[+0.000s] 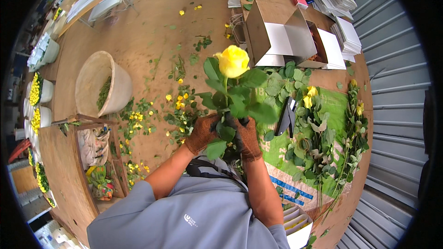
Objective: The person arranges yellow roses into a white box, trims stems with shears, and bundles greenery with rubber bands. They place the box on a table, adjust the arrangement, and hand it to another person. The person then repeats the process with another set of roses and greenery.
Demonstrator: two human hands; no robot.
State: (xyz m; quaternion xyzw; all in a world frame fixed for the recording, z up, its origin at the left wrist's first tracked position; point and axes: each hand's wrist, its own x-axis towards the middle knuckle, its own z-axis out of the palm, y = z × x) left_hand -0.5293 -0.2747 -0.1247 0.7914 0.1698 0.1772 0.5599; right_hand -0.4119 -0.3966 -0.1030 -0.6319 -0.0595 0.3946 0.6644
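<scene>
A yellow rose (232,62) with dark green leaves stands upright in front of my chest. My left hand (203,134), in a brown and black work glove, is closed at the stem below the leaves. Beside it my right hand (246,139), gloved the same way, is also closed around the stem. Leaves hide part of the fingers on both hands. On the green sack (339,103) to my right lie several cut yellow roses (310,96) with long leafy stems. A black tool resembling a stapler (287,116) lies among them.
An open cardboard box (279,41) and stacks of white sheets (346,34) occupy the right table's far end. At left stand a large pale bucket (117,90) and a wooden stand (64,166). Petals and leaves litter the floor (152,41). A corrugated metal wall (392,87) borders the right.
</scene>
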